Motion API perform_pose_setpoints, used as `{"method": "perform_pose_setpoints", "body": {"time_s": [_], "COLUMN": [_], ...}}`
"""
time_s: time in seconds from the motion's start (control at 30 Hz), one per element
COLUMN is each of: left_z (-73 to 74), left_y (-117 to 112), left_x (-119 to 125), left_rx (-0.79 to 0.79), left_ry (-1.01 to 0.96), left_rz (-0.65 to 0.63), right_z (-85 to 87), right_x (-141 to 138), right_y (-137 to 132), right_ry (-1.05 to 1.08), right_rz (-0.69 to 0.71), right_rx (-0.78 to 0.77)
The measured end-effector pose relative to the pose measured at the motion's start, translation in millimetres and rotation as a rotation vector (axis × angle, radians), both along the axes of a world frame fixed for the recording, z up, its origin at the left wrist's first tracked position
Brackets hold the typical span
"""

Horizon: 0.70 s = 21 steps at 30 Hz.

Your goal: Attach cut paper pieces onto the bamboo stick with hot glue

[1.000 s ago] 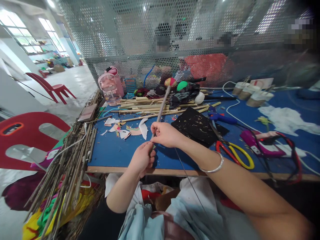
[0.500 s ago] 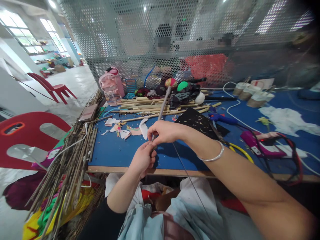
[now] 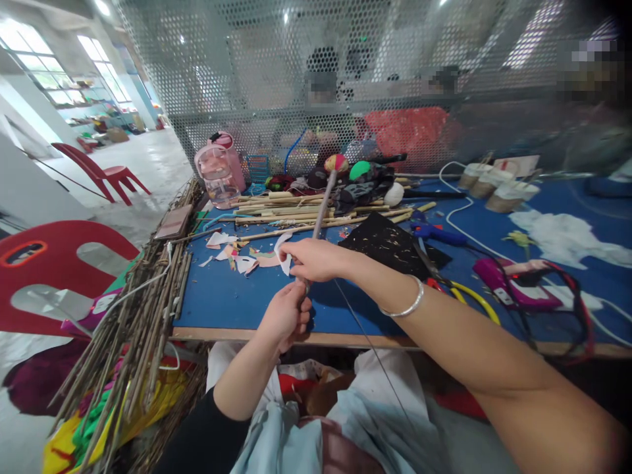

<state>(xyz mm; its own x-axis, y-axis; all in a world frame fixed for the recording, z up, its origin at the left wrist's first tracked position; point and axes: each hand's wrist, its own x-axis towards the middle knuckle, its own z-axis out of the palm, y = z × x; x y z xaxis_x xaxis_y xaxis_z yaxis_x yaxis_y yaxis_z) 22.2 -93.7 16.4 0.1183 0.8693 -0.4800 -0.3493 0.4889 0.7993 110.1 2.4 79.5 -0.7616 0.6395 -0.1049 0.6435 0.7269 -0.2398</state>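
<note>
My left hand [image 3: 286, 316] is closed round the lower end of a thin greyish stick [image 3: 324, 209]. The stick slants away across the table, and its far end meets a red-and-yellow striped ball [image 3: 336, 163]. Just above, my right hand [image 3: 316, 259] crosses over the stick with curled fingers, index and thumb pointing left; whatever they pinch is hidden. A thin dark cord [image 3: 368, 339] runs from behind the right hand down over my lap. White and pinkish paper scraps [image 3: 245, 264] lie beside my right fingertips.
On the blue table [image 3: 222, 309] lie pale sticks [image 3: 281, 214], black cloth [image 3: 385, 243], yellow-handled scissors [image 3: 476, 299], a blue glue gun [image 3: 439, 234] and a purple device [image 3: 516, 286]. Paper-covered cups [image 3: 511, 191] stand at back right. Twig bundles [image 3: 143, 322] line the left edge.
My right hand has shifted slightly left, and its fingers have moved off the left fingertips and now point left. My left hand keeps its grip on the stick.
</note>
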Motion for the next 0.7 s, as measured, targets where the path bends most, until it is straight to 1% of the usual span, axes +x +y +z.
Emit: {"method": "perform_pose_setpoints", "body": {"time_s": [0.1,0.2,0.23,0.27,0.33,0.37,0.4,0.43,0.5,0.57,0.6,0.63,0.7], "left_z": [0.3,1.3,2.5,4.1,8.3,10.2,11.6,12.3,11.6,9.3,8.4,8.1,9.7], "left_y": [2.9,4.7,4.7,4.4,3.1,2.2,1.3,0.5,-0.7,-1.2,-1.1,-1.0,-0.4], "left_x": [-0.7,-4.3,-6.4,-8.8,-12.8,-13.9,-14.0,-13.2,-9.6,-5.7,-4.6,-4.3,-6.1], "left_rx": [-0.008,0.002,0.014,0.032,0.068,0.080,0.087,0.085,0.077,0.060,0.041,0.012,-0.083], "left_ry": [0.002,0.033,0.029,0.009,-0.061,-0.096,-0.122,-0.137,-0.161,-0.205,-0.233,-0.263,-0.347], "left_rz": [0.033,0.090,0.101,0.097,0.056,0.032,0.014,0.010,0.041,0.081,0.095,0.102,0.090], "right_z": [5.9,7.3,5.0,0.7,-13.3,-22.2,-31.5,-40.7,-55.8,-64.6,-66.5,-67.1,-66.0], "right_x": [-11.1,-10.3,-5.8,0.4,15.3,22.4,28.2,32.4,35.5,33.9,32.6,31.6,31.3], "right_y": [-10.5,-28.1,-34.0,-39.3,-47.4,-50.4,-53.2,-55.9,-61.4,-65.7,-66.5,-65.8,-60.3], "right_ry": [0.046,0.092,0.143,0.216,0.423,0.539,0.656,0.764,0.927,1.007,1.029,1.042,1.058], "right_rz": [0.034,0.070,0.051,0.000,-0.170,-0.258,-0.326,-0.388,-0.512,-0.606,-0.630,-0.633,-0.588], "right_rx": [-0.029,-0.005,-0.001,-0.005,-0.074,-0.148,-0.264,-0.415,-0.750,-1.037,-1.132,-1.193,-1.240]}}
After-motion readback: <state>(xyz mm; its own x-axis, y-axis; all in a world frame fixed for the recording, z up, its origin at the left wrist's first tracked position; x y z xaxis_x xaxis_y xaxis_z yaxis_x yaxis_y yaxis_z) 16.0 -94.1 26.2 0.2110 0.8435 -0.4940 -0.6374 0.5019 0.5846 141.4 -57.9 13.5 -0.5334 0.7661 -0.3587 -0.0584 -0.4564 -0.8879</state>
